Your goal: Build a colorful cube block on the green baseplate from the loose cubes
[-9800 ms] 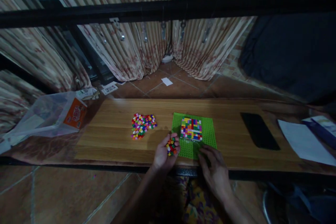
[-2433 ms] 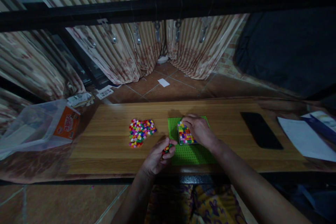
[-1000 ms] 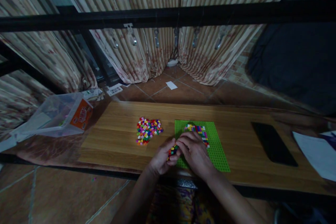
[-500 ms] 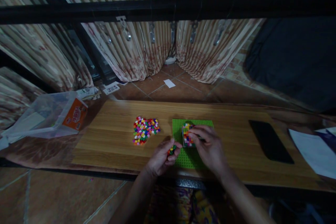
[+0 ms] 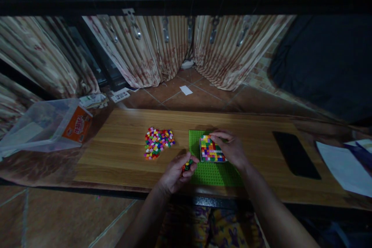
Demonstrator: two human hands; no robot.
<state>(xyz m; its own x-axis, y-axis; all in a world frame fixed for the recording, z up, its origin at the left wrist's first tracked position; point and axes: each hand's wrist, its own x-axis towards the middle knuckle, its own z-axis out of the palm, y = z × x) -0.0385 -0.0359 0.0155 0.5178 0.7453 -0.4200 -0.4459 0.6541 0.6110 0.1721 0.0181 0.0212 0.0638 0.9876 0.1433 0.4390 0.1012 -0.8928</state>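
Observation:
My left hand is curled around several small toy bricks, some of them green and red. It hovers at the left edge of a green studded baseplate. On that plate sits a low rectangular block covered with multicoloured bricks. My right hand reaches over the block's right side, thumb and fingertips closed together at its upper edge. Whatever lies between those fingertips is hidden, and the hand covers part of the block. Left of the plate, a pile of loose coloured bricks lies on the wooden tabletop.
A dark flat phone-like slab lies on the tabletop to the right, with white paper beyond it. At far left stands a clear plastic box with an orange label. A dark metal bar crosses in front of curtains.
My right hand has shifted from the middle of the brick-covered block to its upper right, uncovering more of the bricks. My left hand still holds its bricks. The view has tilted slightly.

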